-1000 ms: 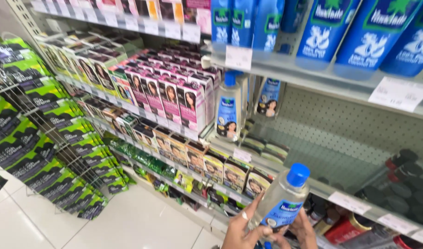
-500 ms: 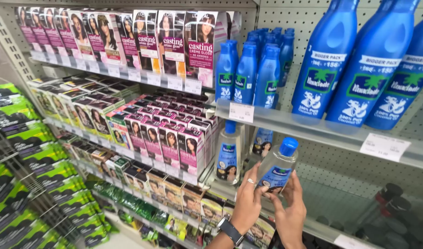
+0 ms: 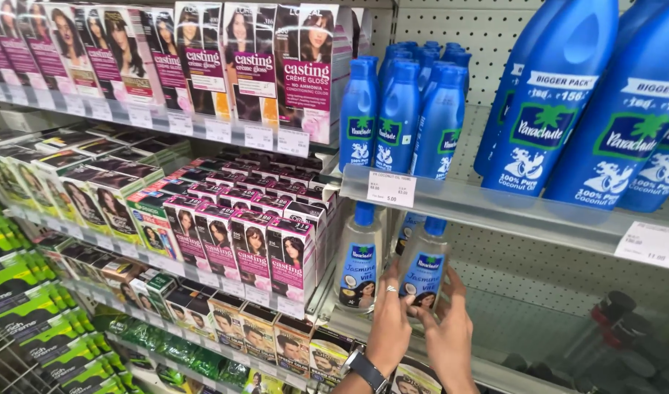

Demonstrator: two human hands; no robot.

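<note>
While both hands wrap around it, the clear bottle [image 3: 422,273] with a blue cap sits on the lower shelf [image 3: 495,372], just beside a twin bottle [image 3: 358,263]. Left hand [image 3: 388,328] and right hand [image 3: 447,335] grip its bottom. It looks light, smooth, maybe slippery; its middle seems best to hold.

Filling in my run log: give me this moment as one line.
left hand: on clear blue-capped bottle | right hand: gripping same bottle | bottle: upright on lower shelf, beside matching bottle
</note>
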